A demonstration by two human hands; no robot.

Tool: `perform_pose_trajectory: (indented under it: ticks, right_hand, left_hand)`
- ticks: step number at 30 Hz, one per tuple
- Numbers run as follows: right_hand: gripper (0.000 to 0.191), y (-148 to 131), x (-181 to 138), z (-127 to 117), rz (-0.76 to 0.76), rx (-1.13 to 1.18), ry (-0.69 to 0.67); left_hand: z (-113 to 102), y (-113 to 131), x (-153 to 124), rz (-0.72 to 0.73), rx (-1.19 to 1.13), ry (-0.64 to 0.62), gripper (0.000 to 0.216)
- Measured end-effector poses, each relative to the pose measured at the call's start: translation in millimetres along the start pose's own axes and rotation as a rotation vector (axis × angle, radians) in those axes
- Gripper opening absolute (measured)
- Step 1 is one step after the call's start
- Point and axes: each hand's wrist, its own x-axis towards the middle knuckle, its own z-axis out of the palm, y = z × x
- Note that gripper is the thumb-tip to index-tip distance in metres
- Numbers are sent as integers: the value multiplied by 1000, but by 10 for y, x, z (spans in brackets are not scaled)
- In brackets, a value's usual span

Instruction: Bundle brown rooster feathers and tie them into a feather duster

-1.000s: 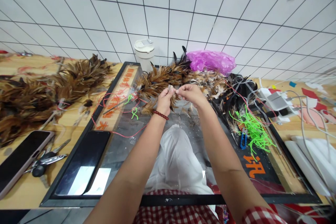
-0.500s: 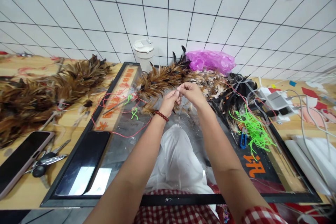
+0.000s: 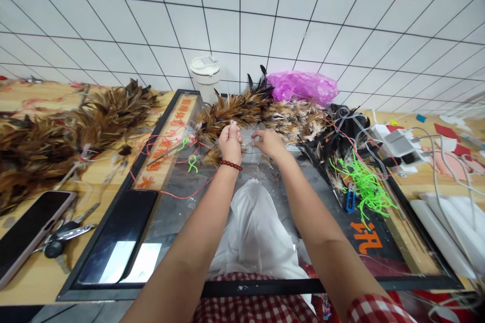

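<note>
Apart, hands [image 3: 230,144] [image 3: 269,142] near feathers [image 3: 242,108], orange “讯” [image 3: 367,236]

What the left hand [image 3: 230,145] may pinch is too small to tell, as is anything between the fingertips of the right hand [image 3: 254,139]. Feathers [image 3: 237,107] cover part of the base of the cup [image 3: 205,78]. The left edge cuts off a phone [image 3: 32,237] and the plumage [image 3: 41,149]; the bottom edge crops a sleeve [image 3: 375,308]

Both hands [image 3: 230,144] just apart near brown feathers [image 3: 231,109], pink bag [image 3: 301,86] behind.
</note>
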Motion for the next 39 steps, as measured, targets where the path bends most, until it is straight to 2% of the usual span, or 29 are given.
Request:
perform_pose_trajectory:
  ticks: [2, 5, 7, 10, 13, 19, 25, 32, 36, 39]
  right_hand:
    - [15, -9, 17, 41, -14, 2, 5]
    - [15, -7, 47, 30, 44, 77, 82]
    - [17, -3, 67, -9, 96, 225, 162]
    - [18, -17, 80, -66, 86, 515, 219]
    - [20, -62, 59, -94, 33, 683, 197]
    - [19, -126, -3, -135, -25, 754, 56]
    - [19, -190, -29, -213, -124, 1083, 64]
    - [16, -186, -21, -193, -139, 1050, 75]
    - [11, -157, -11, -208, -160, 875, 193]
    - [11, -138, -1, -199, -162, 770, 256]
  left_hand:
    - [1, -1, 4, -12, -6, 3, 31]
    - [-7, -16, 13, -40, -20, -2, 31]
    - [-16, -36, 14, -71, -38, -30, 31]
    - [-23, -69, 5, -125, -58, -100, 29]
    - [-17, -81, -8, -176, -88, -152, 27]
    - [-10, -12, -14, -258, -213, -225, 29]
    - [-5, 48, -60, -311, -198, -289, 30]
    - [8, -3, -83, -283, -70, -307, 33]
    - [10, -15, -80, -252, -24, -243, 31]
    - [21, -5, -90, -236, 5, -241, 28]
